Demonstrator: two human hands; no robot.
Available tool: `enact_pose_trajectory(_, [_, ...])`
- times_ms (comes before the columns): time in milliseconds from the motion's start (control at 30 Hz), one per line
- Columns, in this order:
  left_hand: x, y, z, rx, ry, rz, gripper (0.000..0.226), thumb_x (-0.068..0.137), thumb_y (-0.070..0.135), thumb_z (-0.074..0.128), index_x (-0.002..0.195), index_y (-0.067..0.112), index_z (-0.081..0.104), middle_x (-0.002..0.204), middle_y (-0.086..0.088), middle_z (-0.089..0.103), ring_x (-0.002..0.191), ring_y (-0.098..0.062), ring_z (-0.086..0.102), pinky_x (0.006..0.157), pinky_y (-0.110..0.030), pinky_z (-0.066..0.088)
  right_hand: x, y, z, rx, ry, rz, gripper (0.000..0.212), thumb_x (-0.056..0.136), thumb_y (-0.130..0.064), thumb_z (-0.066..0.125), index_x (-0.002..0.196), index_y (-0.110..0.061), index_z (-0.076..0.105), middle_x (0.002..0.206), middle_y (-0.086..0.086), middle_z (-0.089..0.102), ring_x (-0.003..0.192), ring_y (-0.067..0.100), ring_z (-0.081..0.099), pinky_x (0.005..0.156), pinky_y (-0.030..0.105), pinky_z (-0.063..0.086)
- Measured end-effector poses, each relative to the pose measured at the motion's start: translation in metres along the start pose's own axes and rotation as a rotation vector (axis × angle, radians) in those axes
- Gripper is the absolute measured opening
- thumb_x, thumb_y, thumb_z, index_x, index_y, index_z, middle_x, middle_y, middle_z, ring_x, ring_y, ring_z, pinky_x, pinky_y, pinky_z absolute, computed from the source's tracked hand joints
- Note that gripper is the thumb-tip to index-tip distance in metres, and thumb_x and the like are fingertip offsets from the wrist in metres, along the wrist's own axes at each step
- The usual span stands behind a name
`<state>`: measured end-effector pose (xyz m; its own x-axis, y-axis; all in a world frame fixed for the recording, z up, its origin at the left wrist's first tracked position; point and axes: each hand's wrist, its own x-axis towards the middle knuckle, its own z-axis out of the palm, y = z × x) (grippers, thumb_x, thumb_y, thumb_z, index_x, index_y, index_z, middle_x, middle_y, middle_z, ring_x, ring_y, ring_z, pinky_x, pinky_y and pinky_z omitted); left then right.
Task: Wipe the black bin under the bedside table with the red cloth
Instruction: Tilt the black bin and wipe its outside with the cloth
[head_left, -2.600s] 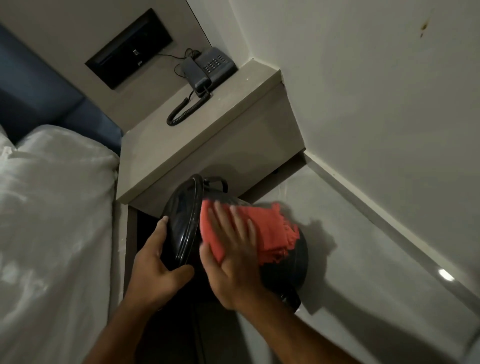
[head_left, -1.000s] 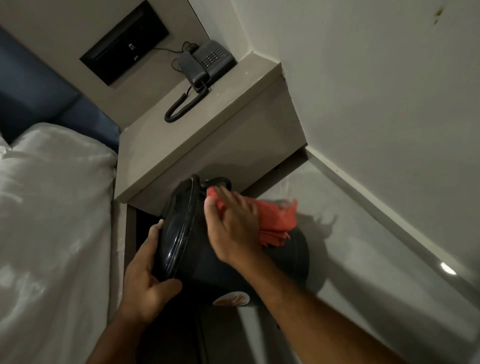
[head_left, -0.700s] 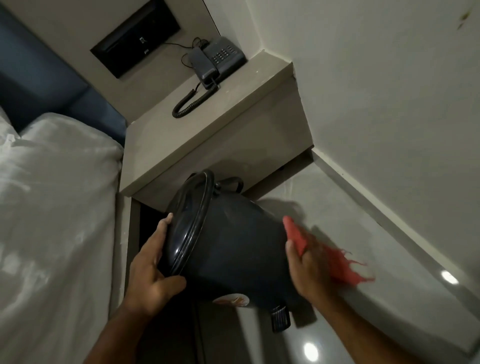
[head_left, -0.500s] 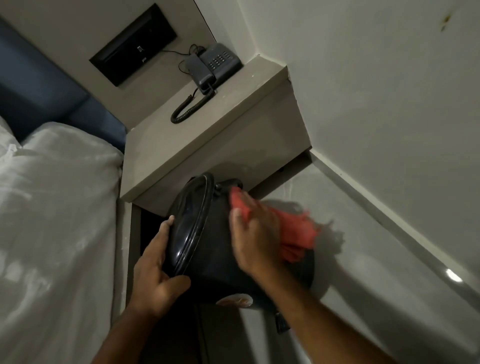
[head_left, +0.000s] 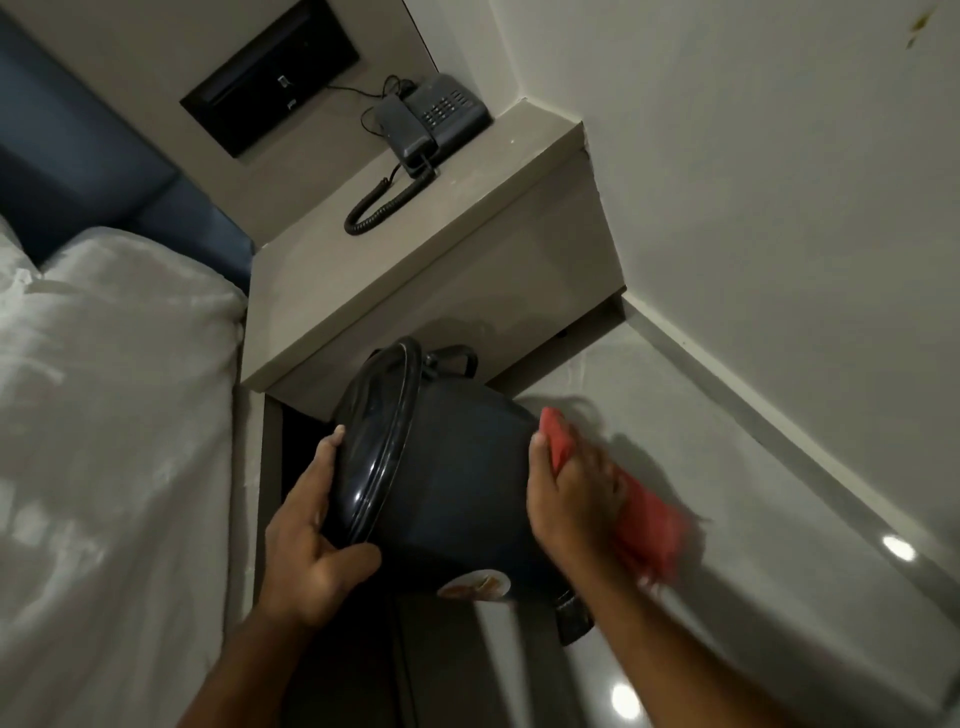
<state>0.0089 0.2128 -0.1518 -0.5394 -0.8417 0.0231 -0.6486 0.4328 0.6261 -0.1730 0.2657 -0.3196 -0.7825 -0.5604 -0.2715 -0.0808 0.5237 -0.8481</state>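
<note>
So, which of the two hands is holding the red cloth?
The right hand holds the red cloth, at the base end of the tilted black bin. The left hand has no cloth; it grips the bin's lid end.

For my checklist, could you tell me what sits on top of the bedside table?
A dark corded telephone sits at the back of the bedside table; nothing else shows on top.

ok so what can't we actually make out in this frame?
- Red cloth: motion-blurred in the head view, its edges and folds unclear.
- Right hand: fingers hidden behind the black bin.
- Bin's far side and inside: hidden by its own body and lid.
- Round sticker: too small and dim to read.
- Left hand: palm hidden against the lid.
</note>
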Motion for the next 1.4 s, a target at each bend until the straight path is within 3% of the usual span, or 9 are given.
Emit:
enact_pose_trajectory(100, [0.002,0.004,0.005,0.04,0.025,0.018,0.117,0.048,0.042,0.063,0.156,0.014,0.029,0.148,-0.012,0.046,0.132,-0.028,0.048,0.1,-0.056,0.05,0.018,-0.029,-0.013,0.06,-0.072,0.048,0.066,0.1,-0.064,0.014,0.109,-0.025,0.066,0.122,0.01,0.065,0.125,0.031,0.052,0.114,0.056,0.027])
enact_pose_trajectory(233, [0.008,0.007,0.01,0.104,0.04,0.055,0.114,0.049,0.045,0.063,0.154,0.012,0.032,0.14,-0.016,0.053,0.119,-0.035,0.056,0.088,-0.049,0.055,-0.061,-0.06,0.02,0.047,0.076,-0.464,0.065,0.102,-0.063,0.009,0.159,-0.037,0.024,0.167,-0.003,0.027,0.155,0.026,0.017,0.121,0.053,0.004])
enact_pose_trajectory(367, [0.003,0.002,0.007,0.064,0.035,0.046,0.117,0.046,0.042,0.063,0.154,0.011,0.032,0.142,-0.018,0.052,0.123,-0.034,0.055,0.094,-0.054,0.053,-0.116,-0.008,0.043,-0.022,0.066,-0.736,0.068,0.103,-0.057,0.024,0.163,-0.027,0.012,0.17,0.009,0.015,0.154,0.043,0.01,0.119,0.062,0.006])
enact_pose_trajectory(633, [-0.006,0.001,0.008,0.032,0.023,0.115,0.115,0.049,0.039,0.062,0.156,0.011,0.028,0.156,-0.011,0.04,0.144,-0.026,0.038,0.112,-0.042,0.042,-0.01,0.052,-0.004,0.223,-0.007,0.217,0.068,0.101,-0.056,0.021,0.16,-0.023,0.027,0.162,0.011,0.036,0.145,0.033,0.036,0.12,0.052,0.026])
enact_pose_trajectory(867, [-0.002,-0.001,0.037,0.267,-0.08,0.524,0.098,0.063,0.038,0.069,0.146,-0.004,0.038,0.155,-0.023,0.04,0.146,-0.039,0.036,0.11,-0.068,0.035,-0.03,0.031,-0.014,0.641,-0.113,0.016,0.069,0.089,-0.079,0.032,0.145,-0.042,0.048,0.143,-0.008,0.057,0.133,0.013,0.052,0.113,0.045,0.04])
enact_pose_trajectory(1033, [-0.006,-0.014,0.043,0.488,-0.232,0.651,0.106,0.065,0.05,0.07,0.153,0.009,0.029,0.168,-0.001,0.019,0.153,-0.03,0.022,0.118,-0.057,0.021,-0.047,0.055,-0.025,0.864,-0.26,0.178,0.052,0.082,-0.08,0.045,0.128,-0.059,0.056,0.135,-0.012,0.065,0.123,0.008,0.061,0.106,0.039,0.05])
enact_pose_trajectory(1167, [-0.003,-0.013,0.033,0.588,-0.318,0.666,0.112,0.066,0.052,0.067,0.157,0.011,0.017,0.171,-0.001,0.006,0.155,-0.028,0.013,0.115,-0.055,0.022,-0.043,0.065,-0.032,0.825,-0.267,0.252,0.094,0.068,-0.097,0.035,0.139,-0.04,0.054,0.136,0.0,0.065,0.124,0.018,0.062,0.109,0.044,0.046])
enact_pose_trajectory(1267, [0.001,0.006,0.039,0.569,-0.277,0.619,0.107,0.074,0.065,0.06,0.158,0.013,0.019,0.171,-0.001,0.007,0.156,-0.027,0.009,0.12,-0.055,0.022,-0.032,0.073,-0.04,0.975,-0.161,0.329,0.063,0.096,-0.067,0.035,0.147,-0.032,0.048,0.147,0.01,0.056,0.127,0.018,0.06,0.102,0.035,0.051])
enact_pose_trajectory(1400, [0.023,0.066,0.093,0.407,-0.079,0.224,0.116,0.071,0.085,0.048,0.16,0.021,0.008,0.17,-0.003,-0.002,0.155,-0.021,-0.013,0.122,-0.051,0.007,-0.019,0.088,-0.044,0.948,-0.07,0.452,0.07,0.101,-0.062,0.028,0.156,-0.02,0.034,0.148,0.019,0.052,0.13,0.036,0.054,0.101,0.044,0.048])
